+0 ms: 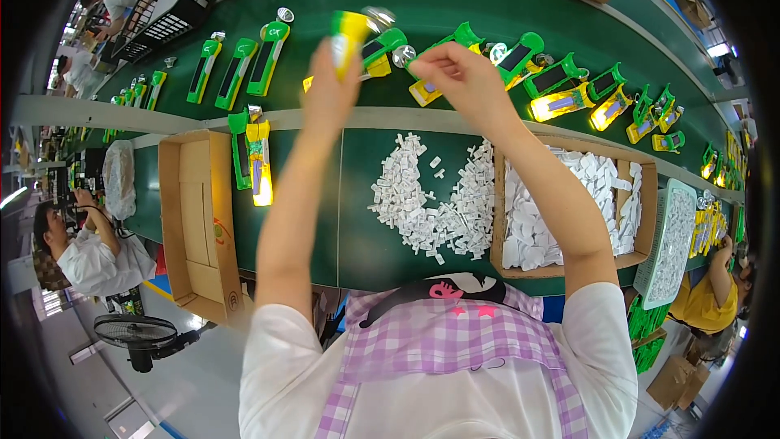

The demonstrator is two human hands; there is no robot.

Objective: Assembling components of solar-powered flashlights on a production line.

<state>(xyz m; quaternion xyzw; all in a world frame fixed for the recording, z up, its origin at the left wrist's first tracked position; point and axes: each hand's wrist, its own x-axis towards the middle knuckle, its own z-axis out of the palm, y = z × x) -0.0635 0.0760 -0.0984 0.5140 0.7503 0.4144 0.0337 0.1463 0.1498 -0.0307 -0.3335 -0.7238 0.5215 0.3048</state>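
Note:
My left hand (331, 85) is closed round a yellow-and-green flashlight housing (351, 31), raised over the green conveyor and smeared by motion. A shiny reflector (379, 19) shows beside its top end. To the right, my right hand (467, 85) hovers over the line with thumb and forefinger drawn together. Close to those fingertips is a silver reflector (404, 55); whether they touch it or pinch something small, I cannot tell. Behind and between the hands lies a green housing half (384, 46) over yellow parts. Nearer me, an opened flashlight (258, 161) rests on the bench.
Small white pieces (414, 211) lie heaped on the bench, beside a carton of flat white parts (569, 203). An open cardboard box (195, 219) stands left. More opened flashlights (561, 102) line the conveyor. A green basket (666, 236) is at right; co-workers sit both sides.

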